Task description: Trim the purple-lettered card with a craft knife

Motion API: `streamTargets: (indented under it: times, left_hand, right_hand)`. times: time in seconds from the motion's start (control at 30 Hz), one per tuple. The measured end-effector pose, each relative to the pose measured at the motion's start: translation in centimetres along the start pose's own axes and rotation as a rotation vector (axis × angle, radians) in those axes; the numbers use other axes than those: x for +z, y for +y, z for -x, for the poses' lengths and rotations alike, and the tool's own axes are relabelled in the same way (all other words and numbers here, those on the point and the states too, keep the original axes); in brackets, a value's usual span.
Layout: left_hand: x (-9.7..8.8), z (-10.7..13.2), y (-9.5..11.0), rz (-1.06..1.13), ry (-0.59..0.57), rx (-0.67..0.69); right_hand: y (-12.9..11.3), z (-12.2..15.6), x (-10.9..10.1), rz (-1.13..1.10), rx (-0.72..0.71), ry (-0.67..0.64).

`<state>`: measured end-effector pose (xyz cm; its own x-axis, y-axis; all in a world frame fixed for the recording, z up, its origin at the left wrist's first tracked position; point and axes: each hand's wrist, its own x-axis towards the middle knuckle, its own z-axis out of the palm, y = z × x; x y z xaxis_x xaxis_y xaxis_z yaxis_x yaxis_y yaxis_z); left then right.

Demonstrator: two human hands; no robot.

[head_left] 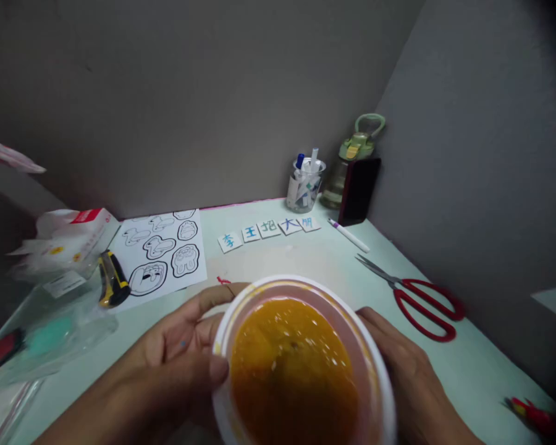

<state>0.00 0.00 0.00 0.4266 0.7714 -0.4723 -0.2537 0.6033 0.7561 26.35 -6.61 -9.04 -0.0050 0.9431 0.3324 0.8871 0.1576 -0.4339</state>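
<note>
White tub [388, 395] of orange-yellow liquid [301, 352] sits between the two hands, mouth facing up and toward the camera; left hand [180, 358] grasps it, thumb at the rim; right hand [401, 358] cups the opposite wall, fingertips hidden; base out of view, can't tell if it touches the table [375, 296]. Two-sided hold probably keeps the liquid from slopping; character cards [269, 228] lined up beyond the hands, likely so they read in order. Edges: back partition [213, 123] past the cards, side partition [482, 154] right of right hand; utility knife [114, 281] and printed sheet [195, 262] crowd beyond left hand; scissors [396, 282] beyond right hand, blades toward the cards; best free room is straight ahead of the tub.
</note>
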Motion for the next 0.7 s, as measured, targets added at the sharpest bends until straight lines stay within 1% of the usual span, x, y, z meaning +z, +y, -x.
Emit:
streamTargets:
  times: [0.1,0.13,0.17,0.27,0.3,0.37,0.47,0.53,0.6,0.7]
  left_hand:
    - [-1.0,-2.4,2.4,-0.067,0.086,0.089]
    - [-1.5,-3.5,3.1,-0.071,0.093,0.132]
    - [-1.8,-4.6,3.7,-0.056,0.126,0.206]
    - [-2.7,-8.8,5.3,-0.021,0.142,0.370]
    - [-2.9,-10.3,5.8,0.005,0.178,0.415]
    - [-3.6,-13.5,6.7,0.040,0.256,0.451]
    - [-5.1,-17.6,7.3,0.074,0.322,0.483]
    - [-6.0,-19.5,7.3,0.097,0.351,0.508]
    - [-6.8,-20.7,7.1,0.109,0.373,0.512]
    - [-7.6,-21.4,6.6,0.113,0.371,0.497]
  right_hand:
    - [0.2,0.0,0.1,0.018,-0.005,-0.037]
    - [0.2,0.1,0.1,0.023,-0.007,-0.041]
    - [0.3,0.1,0.2,0.026,-0.011,-0.042]
    - [0.6,0.3,0.5,0.030,-0.019,-0.052]
    - [0.7,0.3,0.6,0.033,-0.021,-0.053]
    - [0.8,0.4,0.8,0.049,-0.020,-0.046]
    - [0.9,0.3,1.0,0.083,-0.023,-0.016]
    - [0.8,0.2,1.1,0.112,-0.022,-0.007]
    - [0.6,0.2,1.2,0.159,-0.017,-0.003]
    - [0.4,0.4,0.7,0.259,-0.035,-0.012]
